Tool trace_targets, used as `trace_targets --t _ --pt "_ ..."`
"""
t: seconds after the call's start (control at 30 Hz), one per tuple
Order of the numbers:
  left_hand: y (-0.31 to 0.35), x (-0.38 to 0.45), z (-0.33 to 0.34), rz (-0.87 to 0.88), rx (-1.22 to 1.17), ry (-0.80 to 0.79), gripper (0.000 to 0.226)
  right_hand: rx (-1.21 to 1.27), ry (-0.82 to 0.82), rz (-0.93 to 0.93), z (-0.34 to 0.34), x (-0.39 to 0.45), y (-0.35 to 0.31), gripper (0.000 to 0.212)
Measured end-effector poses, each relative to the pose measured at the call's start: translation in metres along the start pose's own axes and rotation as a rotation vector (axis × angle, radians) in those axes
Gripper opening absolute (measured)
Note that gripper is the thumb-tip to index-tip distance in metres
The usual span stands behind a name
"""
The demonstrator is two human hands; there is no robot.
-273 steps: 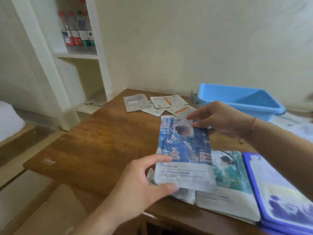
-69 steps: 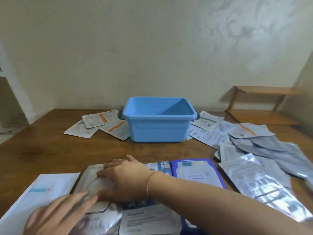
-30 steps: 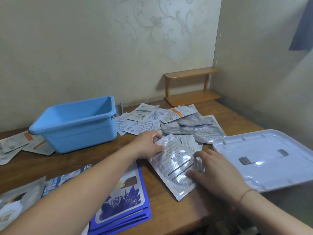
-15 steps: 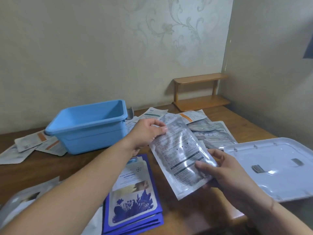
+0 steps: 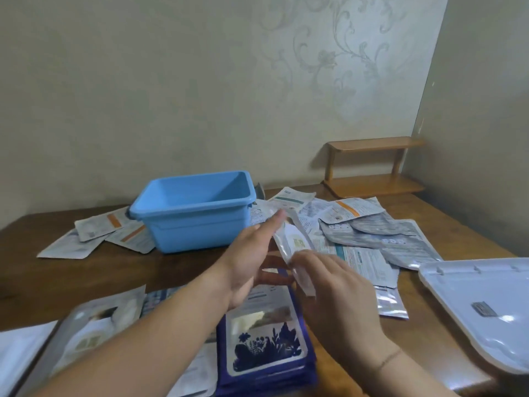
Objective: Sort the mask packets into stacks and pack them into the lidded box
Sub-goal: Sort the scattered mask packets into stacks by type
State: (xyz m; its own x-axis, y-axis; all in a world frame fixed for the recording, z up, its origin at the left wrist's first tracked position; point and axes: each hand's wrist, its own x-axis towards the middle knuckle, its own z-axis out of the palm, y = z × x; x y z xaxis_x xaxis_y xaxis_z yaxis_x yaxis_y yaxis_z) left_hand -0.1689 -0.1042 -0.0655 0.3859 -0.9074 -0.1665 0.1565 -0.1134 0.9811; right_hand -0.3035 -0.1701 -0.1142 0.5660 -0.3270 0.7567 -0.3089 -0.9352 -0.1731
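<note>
Your blue plastic box [image 5: 192, 213] stands open at the far middle of the wooden table [image 5: 183, 267], and the part of its inside you can see holds nothing. Its white lid [image 5: 486, 308] lies flat at the near right edge, apart from the box, with a small dark latch piece showing on it.

You hold one silver mask packet [image 5: 293, 247] above the table, turned nearly edge-on. Your left hand [image 5: 252, 259] has its fingers straight along the packet's left face, and your right hand [image 5: 335, 287] pinches its near end between thumb and fingers.

Below your hands, the purple packet stack [image 5: 264, 351] lies at the near edge, its top packet printed with dark blue flowers. To its left, silver-edged packets [image 5: 94, 333] overlap. Loose silver and white packets [image 5: 369, 239] spread to the right of the box, some with orange or teal bars. Three more orange-barred packets [image 5: 106, 230] lie to the left of the box.

Print shows on many packets, but it is too blurred to read, and no brand can be made out.
</note>
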Motion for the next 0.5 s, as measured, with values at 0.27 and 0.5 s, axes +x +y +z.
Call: trace_targets --t 0.27,0.5 --pt "-0.012 -0.009 -0.031 0.084 0.037 0.125 0.027 0.217 -0.212 0.065 -0.013 0.019 -0.005 0.047" --pt "-0.015 -0.037 -0.047 0.017 -0.033 -0.045 0.03 0.989 -0.435 0.865 -0.003 0.06 0.022 0.046"
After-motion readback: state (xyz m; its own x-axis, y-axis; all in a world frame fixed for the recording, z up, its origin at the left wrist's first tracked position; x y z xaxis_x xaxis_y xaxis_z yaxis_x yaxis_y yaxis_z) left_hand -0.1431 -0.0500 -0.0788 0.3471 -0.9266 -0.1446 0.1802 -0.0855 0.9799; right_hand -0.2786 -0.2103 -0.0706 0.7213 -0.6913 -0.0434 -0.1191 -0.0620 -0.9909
